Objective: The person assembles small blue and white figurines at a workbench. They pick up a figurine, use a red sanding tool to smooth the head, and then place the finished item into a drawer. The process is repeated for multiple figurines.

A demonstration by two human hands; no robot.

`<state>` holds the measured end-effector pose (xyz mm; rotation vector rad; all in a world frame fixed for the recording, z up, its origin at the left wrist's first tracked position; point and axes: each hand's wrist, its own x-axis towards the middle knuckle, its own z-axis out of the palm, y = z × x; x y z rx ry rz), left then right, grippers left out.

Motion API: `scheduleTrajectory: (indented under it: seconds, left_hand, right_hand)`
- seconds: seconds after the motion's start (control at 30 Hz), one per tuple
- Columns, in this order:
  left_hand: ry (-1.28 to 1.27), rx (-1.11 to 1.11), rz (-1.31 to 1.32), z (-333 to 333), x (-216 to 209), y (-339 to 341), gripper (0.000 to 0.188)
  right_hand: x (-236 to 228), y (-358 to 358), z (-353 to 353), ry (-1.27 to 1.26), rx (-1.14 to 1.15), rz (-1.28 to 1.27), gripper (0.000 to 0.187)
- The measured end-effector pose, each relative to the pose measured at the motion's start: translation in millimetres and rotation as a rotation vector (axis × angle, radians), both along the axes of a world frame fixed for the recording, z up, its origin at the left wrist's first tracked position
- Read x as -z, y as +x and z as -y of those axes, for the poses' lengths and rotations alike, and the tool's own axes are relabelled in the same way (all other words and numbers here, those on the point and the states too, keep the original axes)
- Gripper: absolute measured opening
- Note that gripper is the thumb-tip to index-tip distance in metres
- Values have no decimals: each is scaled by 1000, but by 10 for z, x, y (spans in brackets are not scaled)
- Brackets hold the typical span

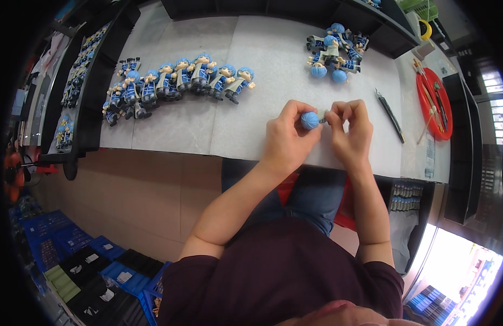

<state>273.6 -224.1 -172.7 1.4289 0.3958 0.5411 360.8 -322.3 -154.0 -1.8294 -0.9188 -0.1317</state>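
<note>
A small figurine (309, 120) with a round blue head is held over the near part of the white-covered table. My left hand (286, 137) is closed around its head end, thumb and fingers on either side. From the other side, the fingertips of my right hand (351, 135) pinch at the figurine's pale grey lower part. Most of its body is hidden by the fingers. Similar blue-haired figurines (200, 70) lie in a slanting row to the left. Another cluster of figurines (332, 51) lies beyond my hands.
A black-and-silver pen-like tool (390, 115) lies right of my hands. Farther right, a red oval tray (448, 111) holds brushes and thin tools. Black racks (96, 81) with more figurines border the left side. Blue crates (53, 217) stand at the lower left.
</note>
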Motion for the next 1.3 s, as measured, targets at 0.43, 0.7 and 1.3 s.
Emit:
scheduleTrajectory:
  seconds: [0.43, 0.7, 1.3]
  left_hand:
    - [40, -8, 25, 2, 20, 12, 26]
    - [11, 0, 2, -7, 8, 0, 25]
    - [26, -5, 6, -1, 16, 9, 25]
  right_hand:
    - [-38, -8, 8, -28, 16, 31, 25]
    - [37, 78, 6, 3, -2, -52, 25]
    - [76, 95, 5, 30, -30, -125, 26]
